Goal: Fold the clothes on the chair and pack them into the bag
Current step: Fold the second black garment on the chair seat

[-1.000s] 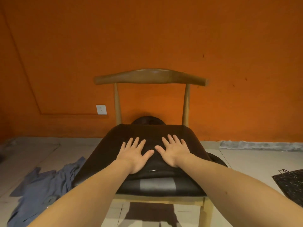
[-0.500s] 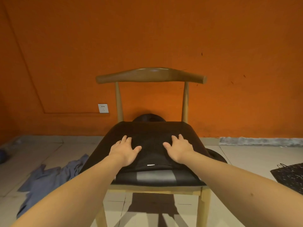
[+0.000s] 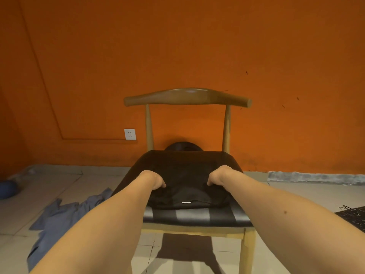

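left hand [image 3: 153, 179]: grip closed, fingers curled down into the black garment [image 3: 183, 171], left of its middle.
right hand [image 3: 218, 177]: the same, grip closed on the cloth right of its middle; fingertips mostly hidden under my knuckles.
black garment: spread over the chair seat, small white tag [image 3: 185, 202] at its near edge, a strip of bare seat in front of it.
chair [image 3: 187, 96]: wooden, facing me, back toward the orange wall.
blue garment [image 3: 59, 218]: crumpled on the floor left of the chair, well apart from both hands.
bag [image 3: 353, 216]: black, on the floor far right; only a corner shows.
socket [image 3: 130, 134]: white, on the wall just left of the chair back.
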`<state>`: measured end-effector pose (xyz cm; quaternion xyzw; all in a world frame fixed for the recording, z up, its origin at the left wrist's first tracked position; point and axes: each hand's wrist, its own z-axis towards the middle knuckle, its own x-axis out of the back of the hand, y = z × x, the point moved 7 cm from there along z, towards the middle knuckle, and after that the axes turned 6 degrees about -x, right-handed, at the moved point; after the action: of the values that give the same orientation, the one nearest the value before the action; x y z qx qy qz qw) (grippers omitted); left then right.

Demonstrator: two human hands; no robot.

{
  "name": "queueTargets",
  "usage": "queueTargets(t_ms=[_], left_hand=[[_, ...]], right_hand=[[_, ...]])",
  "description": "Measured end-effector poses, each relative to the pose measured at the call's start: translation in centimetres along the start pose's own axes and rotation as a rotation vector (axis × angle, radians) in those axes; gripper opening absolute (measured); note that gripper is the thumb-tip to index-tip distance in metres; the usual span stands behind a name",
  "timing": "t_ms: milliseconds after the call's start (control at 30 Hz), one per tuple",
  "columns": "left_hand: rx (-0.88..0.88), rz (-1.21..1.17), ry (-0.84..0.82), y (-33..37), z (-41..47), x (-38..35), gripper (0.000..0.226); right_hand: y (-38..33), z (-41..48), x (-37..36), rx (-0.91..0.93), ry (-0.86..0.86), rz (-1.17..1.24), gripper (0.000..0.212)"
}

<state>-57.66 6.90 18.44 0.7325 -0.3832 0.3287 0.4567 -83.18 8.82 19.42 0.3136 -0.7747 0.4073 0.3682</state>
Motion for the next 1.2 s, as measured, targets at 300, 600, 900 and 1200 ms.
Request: queueTargets(t_ms=[300, 600, 900, 1200], left_hand=[[-0.045, -0.547, 0.015, -4.0, -2.4, 0.2, 0.07], [0.022, -1.027, -0.097, -11.0, -8.3, -1.0, 0.036], [0.022, -0.752, 0.31, -19.8, -14.0, 2.7, 0.036], [-0.01, -0.498, 0.544, -27.9, -22.6, 6.9, 0.015]], right_hand=[[-2.5, -2.7, -0.2, 0.28, 0.142, 0.116, 0.056], [-4.6, -8.4, -4.4, 0.506, 0.106, 0.183, 0.044], [-7.5, -15.9, -9.4, 0.657, 0.006, 0.145, 0.051], [-14.5, -23.6, -18.3, 0.852, -0.179, 0.077, 0.078]])
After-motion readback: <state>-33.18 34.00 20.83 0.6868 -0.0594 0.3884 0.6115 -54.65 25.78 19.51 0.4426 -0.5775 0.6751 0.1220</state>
